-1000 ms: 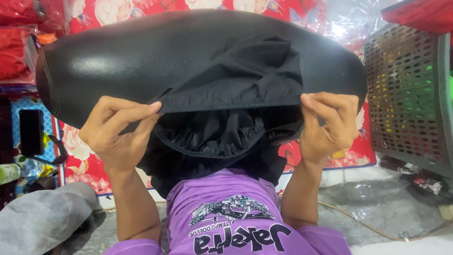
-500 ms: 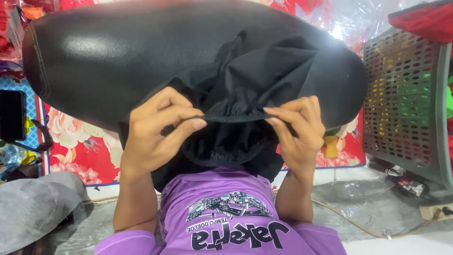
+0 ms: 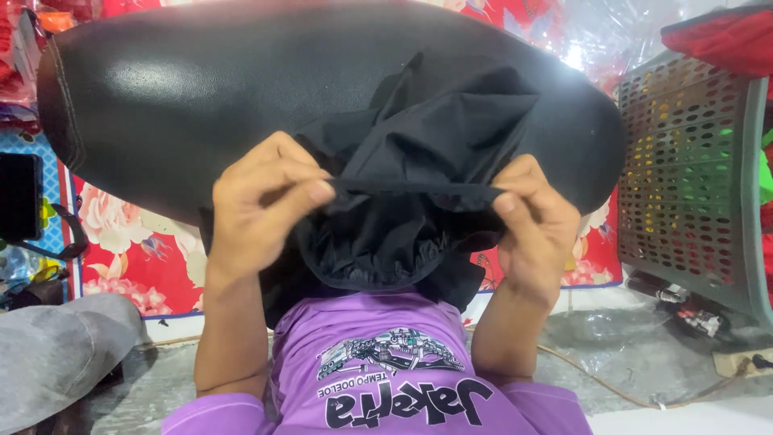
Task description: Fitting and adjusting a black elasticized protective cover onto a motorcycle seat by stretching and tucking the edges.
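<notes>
The black cloth (image 3: pixel 419 161) is crumpled; the left hand (image 3: pixel 262 201) and right hand (image 3: pixel 535 221) pinch its elastic edge over a black seat (image 3: pixel 201 89). A grey basket (image 3: pixel 692 177) stands near.

1. A grey perforated plastic crate (image 3: pixel 692 185) stood at my right, with a red cloth (image 3: pixel 725 36) draped over its top.
2. A red mat with a pink flower print (image 3: pixel 145 250) lay under everything.
3. My purple printed shirt (image 3: pixel 386 379) filled the lower middle of the view.
4. A grey bundle of fabric (image 3: pixel 56 358) sat at my lower left.
5. A thin cable (image 3: pixel 596 379) trailed over the pale floor (image 3: pixel 644 338), near some clear plastic wrap.
</notes>
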